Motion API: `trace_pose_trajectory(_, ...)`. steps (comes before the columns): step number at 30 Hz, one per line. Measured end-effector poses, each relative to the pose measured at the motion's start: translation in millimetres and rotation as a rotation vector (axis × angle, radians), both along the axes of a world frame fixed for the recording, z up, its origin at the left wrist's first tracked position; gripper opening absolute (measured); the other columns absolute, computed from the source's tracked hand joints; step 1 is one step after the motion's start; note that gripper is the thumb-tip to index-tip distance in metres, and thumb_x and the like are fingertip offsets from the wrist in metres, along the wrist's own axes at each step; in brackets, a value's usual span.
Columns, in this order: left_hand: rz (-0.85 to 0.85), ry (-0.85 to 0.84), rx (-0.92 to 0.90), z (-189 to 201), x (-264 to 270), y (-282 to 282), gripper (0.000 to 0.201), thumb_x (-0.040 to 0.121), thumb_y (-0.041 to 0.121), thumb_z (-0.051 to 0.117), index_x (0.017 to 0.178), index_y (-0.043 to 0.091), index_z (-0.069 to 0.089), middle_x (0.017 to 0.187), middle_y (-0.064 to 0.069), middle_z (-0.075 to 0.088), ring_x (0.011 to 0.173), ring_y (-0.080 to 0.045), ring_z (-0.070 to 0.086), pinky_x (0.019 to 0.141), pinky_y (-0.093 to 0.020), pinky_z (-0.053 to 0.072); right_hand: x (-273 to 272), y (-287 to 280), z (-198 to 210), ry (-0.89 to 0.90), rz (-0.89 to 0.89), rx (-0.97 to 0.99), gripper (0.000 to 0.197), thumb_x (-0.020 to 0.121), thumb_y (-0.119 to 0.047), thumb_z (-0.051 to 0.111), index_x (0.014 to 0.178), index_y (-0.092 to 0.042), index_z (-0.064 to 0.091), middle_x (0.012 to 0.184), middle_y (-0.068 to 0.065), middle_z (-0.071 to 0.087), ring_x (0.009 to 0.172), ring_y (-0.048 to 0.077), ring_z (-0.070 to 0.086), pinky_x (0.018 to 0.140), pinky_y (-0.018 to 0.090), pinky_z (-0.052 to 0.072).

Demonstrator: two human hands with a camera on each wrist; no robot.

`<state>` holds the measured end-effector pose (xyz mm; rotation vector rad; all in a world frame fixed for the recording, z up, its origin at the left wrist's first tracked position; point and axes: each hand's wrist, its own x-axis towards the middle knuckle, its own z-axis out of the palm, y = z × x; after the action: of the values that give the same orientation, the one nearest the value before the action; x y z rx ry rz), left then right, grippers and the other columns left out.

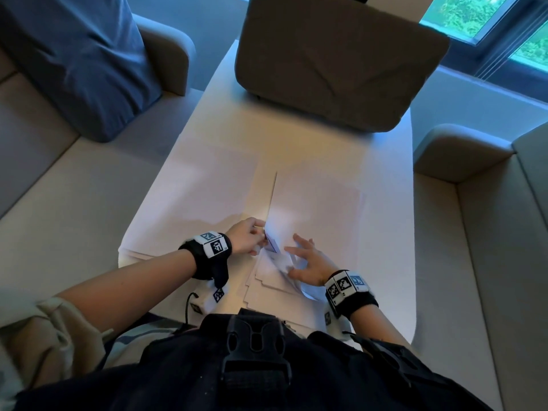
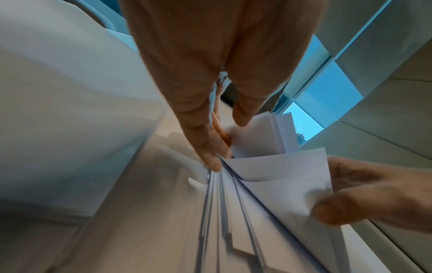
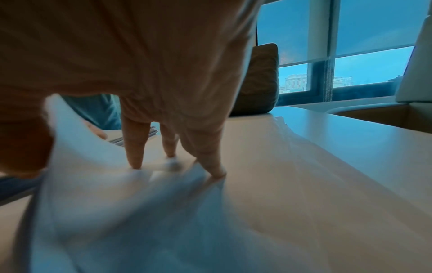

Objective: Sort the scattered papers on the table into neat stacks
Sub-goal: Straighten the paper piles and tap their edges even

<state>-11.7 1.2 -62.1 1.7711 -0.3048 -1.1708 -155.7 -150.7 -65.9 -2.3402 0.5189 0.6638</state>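
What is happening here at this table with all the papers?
A person sits at a pale table and is gathering loose white papers near its front edge. The left hand pinches the edges of several sheets held upright. The right hand has its fingers spread on the papers while its thumb lifts one curling sheet. More sheets lie flat further out, not squared up yet. A brown cushion sits at the far end.
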Motion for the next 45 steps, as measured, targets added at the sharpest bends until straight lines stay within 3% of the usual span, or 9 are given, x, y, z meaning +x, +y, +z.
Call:
trace_pose_trajectory(9, 0.067, 0.000, -0.073, 6, -8, -14, 0.039, 0.090, -0.001, 0.052, 0.126, 0.008, 0.045, 0.092, 0.004, 0.058, 0.084, -0.008, 0.060, 0.066, -0.028, 0.057, -2, 14, -22, 0.022, 0.084, -0.113, 0.078, 0.079, -0.049, 0.056, 0.146, -0.017, 0.031, 0.160, 0.002, 0.005, 0.146, 0.035, -0.003, 0.113, 0.061, 0.018)
trace_pose_trajectory(13, 0.105, -0.015, -0.094, 6, -8, -15, 0.038, 0.089, -0.006, 0.049, 0.126, 0.001, 0.045, 0.098, -0.002, 0.059, 0.083, -0.012, 0.061, 0.067, -0.024, 0.053, 0, 17, -9, -0.087, -0.048, -0.020, 0.045, 0.089, -0.016, 0.046, 0.133, -0.007, 0.048, 0.140, 0.014, 0.045, 0.135, 0.033, 0.034, 0.112, 0.045, 0.026)
trace_pose_trajectory(19, -0.297, -0.757, -0.069, 9, 4, -14, 0.079, 0.064, 0.001, 0.072, 0.134, 0.023, 0.044, 0.141, -0.002, 0.042, 0.132, -0.020, 0.034, 0.108, -0.031, 0.028, 2, -5, 55, -0.251, 0.048, -0.135, 0.026, 0.092, -0.008, 0.044, 0.103, -0.012, 0.067, 0.099, 0.012, 0.068, 0.094, 0.032, 0.061, 0.073, 0.033, 0.041)
trace_pose_trajectory(24, -0.220, -0.659, -0.172, 37, -2, -39, 0.058, 0.053, 0.051, 0.080, 0.106, 0.032, 0.063, 0.094, 0.016, 0.069, 0.096, -0.005, 0.063, 0.105, -0.036, 0.035, 3, -17, 116, -0.591, 0.127, -0.345, 0.027, 0.088, -0.010, 0.054, 0.101, -0.025, 0.072, 0.095, -0.001, 0.072, 0.086, 0.027, 0.066, 0.070, 0.036, 0.051)
trace_pose_trajectory(28, 0.105, -0.408, -0.355, 63, -2, -56, 0.023, 0.066, 0.012, 0.084, 0.084, 0.017, 0.071, 0.081, 0.007, 0.070, 0.066, 0.006, 0.063, 0.072, -0.028, 0.052, 4, -36, 139, -0.981, -0.075, -0.462, 0.014, 0.080, -0.021, 0.068, 0.093, -0.020, 0.073, 0.088, -0.002, 0.073, 0.082, 0.020, 0.065, 0.093, 0.047, 0.041)
trace_pose_trajectory(33, 0.201, -0.362, -0.448, 95, 14, -67, 0.020, 0.069, 0.003, 0.080, 0.079, 0.016, 0.069, 0.069, 0.017, 0.068, 0.068, 0.001, 0.061, 0.070, -0.028, 0.054, -8, -71, 144, -1.022, -0.586, -0.678, 0.105, 0.063, -0.051, 0.078, 0.145, -0.007, 0.031, 0.145, 0.012, 0.038, 0.133, 0.028, 0.035, 0.112, 0.037, 0.023)
trace_pose_trajectory(38, 0.205, -0.394, -0.527, 121, 24, -65, 0.028, 0.071, 0.000, 0.077, 0.095, 0.009, 0.065, 0.084, 0.008, 0.065, 0.066, 0.010, 0.060, 0.069, -0.016, 0.053, -18, -100, 129, -0.987, -1.026, 0.036, 0.148, 0.043, -0.037, 0.095, 0.149, -0.017, -0.007, 0.155, 0.011, 0.019, 0.141, 0.018, 0.028, 0.116, 0.034, 0.024)
trace_pose_trajectory(42, 0.141, -0.374, -0.537, 134, 17, -65, 0.030, 0.070, 0.003, 0.079, 0.097, 0.010, 0.066, 0.092, 0.001, 0.068, 0.072, 0.006, 0.064, 0.071, -0.017, 0.055, -19, -99, 130, -0.959, -0.917, 0.259, 0.083, 0.043, -0.025, 0.096, 0.116, -0.011, 0.059, 0.104, -0.001, 0.069, 0.094, 0.009, 0.066, 0.084, 0.033, 0.054)
trace_pose_trajectory(45, 0.153, -0.372, -0.572, 145, 9, -66, 0.031, 0.067, 0.005, 0.082, 0.092, 0.015, 0.067, 0.091, 0.006, 0.069, 0.076, 0.004, 0.067, 0.070, -0.016, 0.054, -15, -86, 142, -1.093, -0.888, 0.334, 0.050, 0.053, -0.004, 0.089, 0.095, -0.018, 0.065, 0.088, -0.009, 0.071, 0.080, 0.003, 0.067, 0.071, 0.022, 0.053)
